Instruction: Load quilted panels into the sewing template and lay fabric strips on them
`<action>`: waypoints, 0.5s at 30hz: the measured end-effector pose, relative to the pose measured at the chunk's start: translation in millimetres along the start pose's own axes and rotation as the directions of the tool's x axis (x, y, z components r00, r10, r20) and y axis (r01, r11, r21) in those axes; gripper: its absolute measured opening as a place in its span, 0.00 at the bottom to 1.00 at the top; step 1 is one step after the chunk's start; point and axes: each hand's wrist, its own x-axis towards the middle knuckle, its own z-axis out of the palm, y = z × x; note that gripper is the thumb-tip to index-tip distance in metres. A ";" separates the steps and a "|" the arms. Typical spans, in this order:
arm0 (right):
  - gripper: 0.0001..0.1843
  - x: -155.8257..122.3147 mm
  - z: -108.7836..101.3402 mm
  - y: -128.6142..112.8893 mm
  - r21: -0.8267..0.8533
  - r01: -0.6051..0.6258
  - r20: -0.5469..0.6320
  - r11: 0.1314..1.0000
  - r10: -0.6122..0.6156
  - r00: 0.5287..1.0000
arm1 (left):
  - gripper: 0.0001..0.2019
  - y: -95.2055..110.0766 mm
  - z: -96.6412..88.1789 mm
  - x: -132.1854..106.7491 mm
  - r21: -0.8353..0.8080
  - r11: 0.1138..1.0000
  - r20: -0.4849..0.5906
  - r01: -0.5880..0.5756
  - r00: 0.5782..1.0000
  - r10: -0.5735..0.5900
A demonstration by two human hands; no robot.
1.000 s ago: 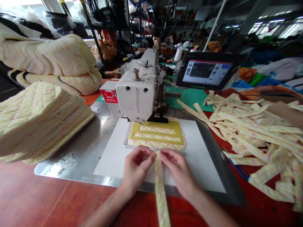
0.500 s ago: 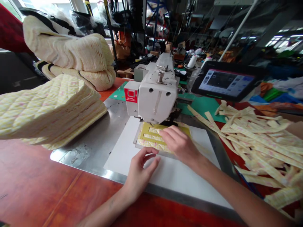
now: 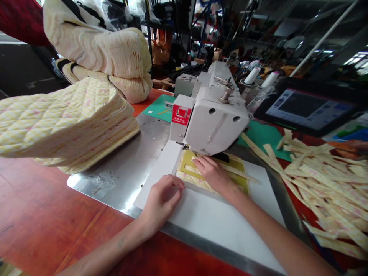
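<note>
My right hand point(image 3: 214, 174) is over the yellow-green slotted template point(image 3: 186, 157), just in front of the sewing machine head point(image 3: 215, 122). Its fingertips pinch one end of a narrow pale-yellow fabric strip point(image 3: 243, 174); the strip runs under the hand and out to the right across the template. Yellow quilted fabric point(image 3: 189, 178) shows through and below the template. My left hand point(image 3: 161, 199) rests on the white sheet point(image 3: 212, 214) with curved fingers, a gap between thumb and forefinger and nothing held. Its fingertips are by the template's near left corner. The needle area is partly hidden.
A stack of quilted pieces point(image 3: 71, 119) is at the left, with bulky fabric bundles point(image 3: 100, 53) behind. Loose strips point(image 3: 324, 180) lie heaped at the right. A control screen point(image 3: 310, 107) and thread cones point(image 3: 253, 76) stand beyond.
The view has turned, so the machine appears farther right. My right hand has shifted left over the template, and the strip now stretches out visibly behind it. My left hand is lower, against the sheet.
</note>
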 end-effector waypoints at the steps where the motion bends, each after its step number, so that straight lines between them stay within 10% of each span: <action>1: 0.14 -0.7 -0.6 -1.7 0.024 -0.026 0.033 0.999 0.025 0.999 | 0.06 -2.5 -2.2 2.3 0.026 1.000 0.005 -0.018 1.000 0.018; 15: 0.23 -9.7 -3.5 -25.9 0.212 -0.277 0.051 0.937 0.272 0.961 | 0.12 -15.9 -4.0 64.2 0.462 0.765 0.319 -0.448 0.889 0.328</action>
